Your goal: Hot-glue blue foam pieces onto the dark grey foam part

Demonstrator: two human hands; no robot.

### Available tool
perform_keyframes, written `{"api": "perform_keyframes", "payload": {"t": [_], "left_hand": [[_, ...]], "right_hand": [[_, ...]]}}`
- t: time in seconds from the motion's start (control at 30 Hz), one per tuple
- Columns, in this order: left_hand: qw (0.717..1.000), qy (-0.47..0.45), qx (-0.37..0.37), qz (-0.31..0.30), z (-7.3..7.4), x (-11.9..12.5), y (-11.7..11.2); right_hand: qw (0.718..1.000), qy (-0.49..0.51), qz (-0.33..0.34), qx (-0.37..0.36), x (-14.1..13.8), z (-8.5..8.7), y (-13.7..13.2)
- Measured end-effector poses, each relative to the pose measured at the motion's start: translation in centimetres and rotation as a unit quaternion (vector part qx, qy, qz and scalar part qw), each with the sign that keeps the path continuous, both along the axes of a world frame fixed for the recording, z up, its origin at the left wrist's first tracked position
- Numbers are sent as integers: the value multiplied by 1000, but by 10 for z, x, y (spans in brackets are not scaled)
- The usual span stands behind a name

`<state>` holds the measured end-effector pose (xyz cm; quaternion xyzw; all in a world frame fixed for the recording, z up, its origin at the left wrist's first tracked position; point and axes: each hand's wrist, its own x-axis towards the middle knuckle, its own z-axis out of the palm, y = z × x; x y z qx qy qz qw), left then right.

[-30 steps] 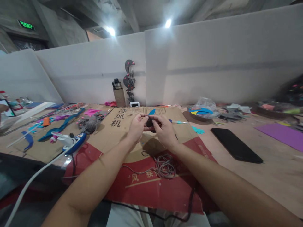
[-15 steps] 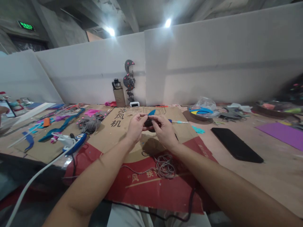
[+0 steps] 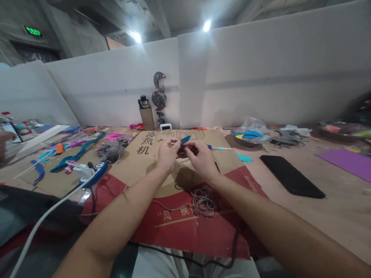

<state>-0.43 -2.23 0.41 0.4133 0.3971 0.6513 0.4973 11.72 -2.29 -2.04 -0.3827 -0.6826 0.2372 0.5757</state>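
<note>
Both my hands meet above a flattened cardboard box (image 3: 136,166) on the table. My left hand (image 3: 166,154) and my right hand (image 3: 201,160) pinch a small dark craft piece (image 3: 182,148) between their fingertips, with a blue pointed foam tip (image 3: 186,138) sticking up from it. A loose coil of grey cord (image 3: 204,200) lies on the red part of the cardboard just below my wrists.
A blue and white glue gun (image 3: 92,172) with a white cable lies left. Blue and pink foam shapes (image 3: 75,148) litter the far left. A bottle (image 3: 146,114) stands by the white partition. A black phone (image 3: 291,181), a foil dish (image 3: 251,137) and a purple sheet (image 3: 348,162) lie right.
My hands stay together on the small piece, the fingers shifting slightly. The view has tilted down a little.
</note>
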Motion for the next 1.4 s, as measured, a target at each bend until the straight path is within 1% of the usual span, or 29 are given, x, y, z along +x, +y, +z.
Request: {"api": "perform_keyframes", "payload": {"t": [0.17,0.27,0.43,0.6,0.87,0.97,1.23,1.4], "left_hand": [[1000,4,12,-2,0,1,-2],[1000,8,9,-8,0,2,-3],[1000,5,-3,-14,1,2,-5],[999,-10,-19,-32,5,3,-7],[997,-44,-26,-57,7,2,-7],[997,-43,-26,-59,6,1,-6],[998,-27,-28,-42,6,2,-4],[998,-29,-19,-51,4,2,-5]], "right_hand": [[999,19,-2,-32,0,3,-1],[999,30,-12,-39,2,7,-1],[997,53,-30,-37,4,9,1],[998,50,-36,-33,4,9,2],[998,50,-19,-32,5,8,2],[998,48,-14,-30,5,8,1],[998,53,-29,-15,7,11,0],[998,54,-39,-6,8,10,2]]}}
